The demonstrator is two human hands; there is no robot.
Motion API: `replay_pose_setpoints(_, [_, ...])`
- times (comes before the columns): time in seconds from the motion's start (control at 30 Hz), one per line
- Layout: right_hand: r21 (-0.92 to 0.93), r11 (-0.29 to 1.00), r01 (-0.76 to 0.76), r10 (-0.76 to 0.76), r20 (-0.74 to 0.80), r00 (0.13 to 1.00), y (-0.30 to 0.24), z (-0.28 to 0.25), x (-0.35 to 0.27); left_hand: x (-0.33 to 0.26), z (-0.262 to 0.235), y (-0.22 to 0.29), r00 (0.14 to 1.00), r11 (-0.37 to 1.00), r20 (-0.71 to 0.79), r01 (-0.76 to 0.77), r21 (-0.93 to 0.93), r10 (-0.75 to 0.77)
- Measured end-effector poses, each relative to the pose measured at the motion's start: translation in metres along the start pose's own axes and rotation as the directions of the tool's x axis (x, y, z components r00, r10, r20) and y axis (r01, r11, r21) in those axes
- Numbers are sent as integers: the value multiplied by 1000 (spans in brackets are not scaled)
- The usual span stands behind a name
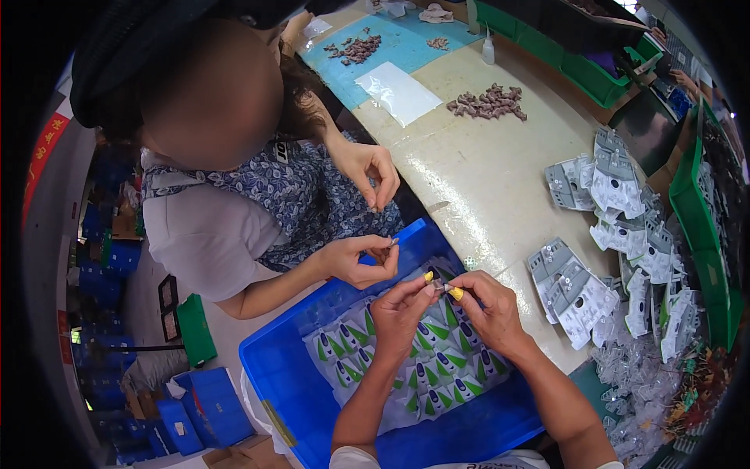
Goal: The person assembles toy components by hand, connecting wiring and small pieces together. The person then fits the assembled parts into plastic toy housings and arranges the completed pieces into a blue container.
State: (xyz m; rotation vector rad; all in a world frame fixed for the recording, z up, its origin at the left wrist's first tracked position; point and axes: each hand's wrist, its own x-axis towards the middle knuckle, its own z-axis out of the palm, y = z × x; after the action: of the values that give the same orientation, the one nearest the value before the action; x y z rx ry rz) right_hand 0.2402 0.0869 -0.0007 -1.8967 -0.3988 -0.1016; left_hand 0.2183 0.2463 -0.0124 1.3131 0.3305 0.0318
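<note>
Both hands meet over the blue plastic bin (pixel 289 375): left hand (pixel 398 313) and right hand (pixel 488 306) pinch one small dark part (pixel 439 287) between yellow-capped fingertips (details too small). Beneath lie packed green-and-white blister cards (pixel 406 367); at three o'clock, grey moulded trays (pixel 578 293) remain.

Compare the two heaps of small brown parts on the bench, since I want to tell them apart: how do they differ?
The near heap lies on bare cream bench; the far heap lies on a blue mat. The near heap is bunched tight; the far heap is looser, with strays. Both are small brown pieces, untouched by any hand.
</note>
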Motion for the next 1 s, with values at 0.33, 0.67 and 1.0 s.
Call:
replay_pose_setpoints(0.33, [-19,998,62,-62,-3,998,6,3,-3,1,-2,-3,998,998,15,-65,4,65])
replay_pose_setpoints(0.67, [52,999,-11,12,-9,1000,2,1,-4,-2,10,0,992,980,-62,97,-176,-109])
replay_pose_setpoints(1.0, [32,999,14,-14,6,1000,0,2,-3,-2,6,-4,990,986,-107,73,-147,-89])
